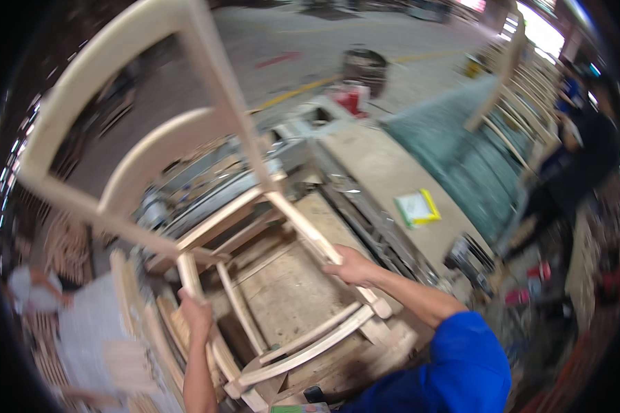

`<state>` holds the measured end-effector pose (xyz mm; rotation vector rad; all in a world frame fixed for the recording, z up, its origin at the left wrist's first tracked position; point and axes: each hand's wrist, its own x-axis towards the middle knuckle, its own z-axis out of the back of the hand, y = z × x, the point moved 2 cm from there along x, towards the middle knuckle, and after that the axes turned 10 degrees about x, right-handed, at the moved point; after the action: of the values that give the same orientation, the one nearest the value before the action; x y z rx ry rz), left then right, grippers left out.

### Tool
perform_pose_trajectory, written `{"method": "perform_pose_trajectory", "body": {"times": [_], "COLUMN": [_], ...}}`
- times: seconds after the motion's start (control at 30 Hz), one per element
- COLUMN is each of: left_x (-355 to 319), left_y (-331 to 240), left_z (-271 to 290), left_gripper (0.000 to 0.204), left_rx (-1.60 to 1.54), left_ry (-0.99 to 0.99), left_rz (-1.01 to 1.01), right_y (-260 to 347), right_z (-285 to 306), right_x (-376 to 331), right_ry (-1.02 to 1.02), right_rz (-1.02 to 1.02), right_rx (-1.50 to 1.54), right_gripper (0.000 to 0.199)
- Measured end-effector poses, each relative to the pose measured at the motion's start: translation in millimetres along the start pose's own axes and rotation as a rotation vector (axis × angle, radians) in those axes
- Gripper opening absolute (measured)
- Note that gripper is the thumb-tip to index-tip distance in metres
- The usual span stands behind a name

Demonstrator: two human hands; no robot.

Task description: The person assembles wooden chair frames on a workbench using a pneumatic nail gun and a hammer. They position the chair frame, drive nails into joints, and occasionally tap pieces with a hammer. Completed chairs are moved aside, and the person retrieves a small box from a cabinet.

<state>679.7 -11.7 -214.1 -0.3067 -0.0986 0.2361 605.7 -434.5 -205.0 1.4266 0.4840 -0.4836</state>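
Observation:
A bare wooden chair frame with a tall curved back and an open seat stands in front of me, tilted in the picture. My left hand is closed round its left seat rail. On the right seat rail my right hand has its fingers wrapped. The curved front rail lies nearest my body, and the backrest rises at the far left. Through the open seat a worn wooden work surface shows below.
Right of the chair runs a bench with a yellow-edged pad and a nail gun. Beyond it are a green table, another chair frame and a person. Stacked wooden parts lie at left; a dark drum stands behind.

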Motion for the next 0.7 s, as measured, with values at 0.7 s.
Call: {"method": "perform_pose_trajectory", "body": {"times": [0.7], "left_x": [-188], "left_y": [-46], "left_z": [318], "left_gripper": [0.07], "left_rx": [-0.453], "left_ry": [-0.369], "left_rz": [-0.526], "right_y": [154], "right_z": [76], "right_x": [-387], "right_ry": [-0.064], "right_rz": [0.779], "right_rx": [-0.127], "right_gripper": [0.045]}}
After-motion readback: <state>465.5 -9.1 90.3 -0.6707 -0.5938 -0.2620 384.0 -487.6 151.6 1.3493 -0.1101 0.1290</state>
